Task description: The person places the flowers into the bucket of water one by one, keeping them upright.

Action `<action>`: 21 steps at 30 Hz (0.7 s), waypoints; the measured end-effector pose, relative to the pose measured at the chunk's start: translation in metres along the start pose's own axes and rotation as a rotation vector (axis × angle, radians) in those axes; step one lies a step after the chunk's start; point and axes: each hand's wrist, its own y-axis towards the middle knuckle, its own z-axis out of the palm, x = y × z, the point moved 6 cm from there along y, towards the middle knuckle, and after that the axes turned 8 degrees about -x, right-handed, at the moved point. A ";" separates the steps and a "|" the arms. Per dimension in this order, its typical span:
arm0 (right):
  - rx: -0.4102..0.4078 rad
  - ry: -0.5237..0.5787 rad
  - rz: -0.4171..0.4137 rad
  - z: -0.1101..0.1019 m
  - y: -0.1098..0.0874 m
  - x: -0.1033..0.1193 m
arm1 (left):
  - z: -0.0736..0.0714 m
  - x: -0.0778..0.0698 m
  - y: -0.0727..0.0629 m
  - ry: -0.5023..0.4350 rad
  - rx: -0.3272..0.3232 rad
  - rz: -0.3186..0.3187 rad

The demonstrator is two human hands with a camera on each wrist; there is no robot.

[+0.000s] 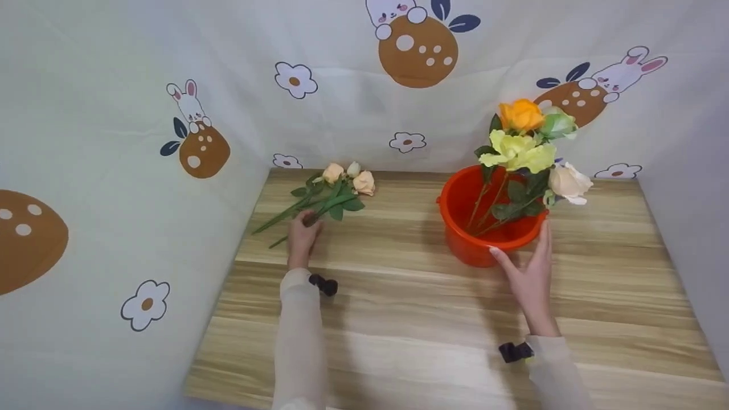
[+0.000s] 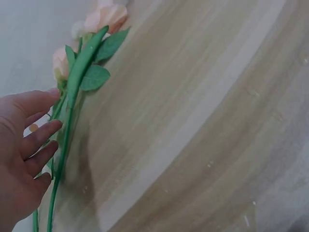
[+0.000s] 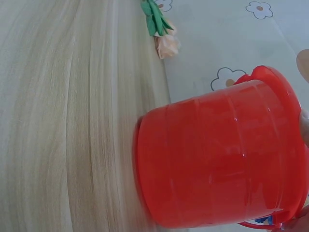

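Several artificial peach roses (image 1: 364, 183) with green stems lie at the table's back left. My left hand (image 1: 304, 236) is over their stems; in the left wrist view its loosely bent fingers (image 2: 42, 141) are spread beside a stem (image 2: 66, 140), not closed round it. On the right stands a red bucket (image 1: 470, 247) holding orange, yellow, pale green and cream flowers (image 1: 515, 151). Against its near right side rests my right hand (image 1: 532, 279), thumb and straight fingers spread apart at the rim. In the right wrist view only parts of this hand show at the edge, beside the bucket (image 3: 207, 154).
The wood-grain table (image 1: 398, 319) meets a pale cloth backdrop (image 1: 342, 119) with printed rabbits and flowers at the back and left. A plain pale wall (image 1: 695, 188) is on the right. Black wrist cameras (image 1: 323, 285) sit at both sleeves.
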 end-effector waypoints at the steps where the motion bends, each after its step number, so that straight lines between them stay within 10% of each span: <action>1: 0.001 0.000 0.001 0.000 0.000 0.000 | 0.000 0.003 0.000 0.030 0.005 -0.005; 21: 0.010 0.001 0.027 0.000 0.000 -0.002 | 0.026 -0.005 -0.010 0.342 0.045 0.028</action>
